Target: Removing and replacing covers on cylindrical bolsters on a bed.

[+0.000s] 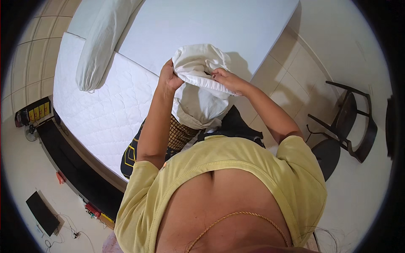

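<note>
A white cloth with a gathered, elasticated edge [202, 83] is bunched up before me, held above the corner of a bed. My left hand [170, 76] grips its left side, thumb on the near edge. On the right, my right hand [228, 80] holds the gathered rim, with some fingers inside the opening and partly hidden. Lower folds of white cloth hang down to my lap, over dark patterned fabric [180, 134]. Whether these folds belong to the same piece, I cannot tell.
A quilted white mattress surface [120, 110] lies at left, with a long white bolster [99, 47] across it. A smooth pale blue-white surface [196, 25] adjoins it. Dark chairs [348, 117] stand right on the tiled floor [294, 85]. A long black cabinet [79, 167] and a small fan [31, 132] are at left.
</note>
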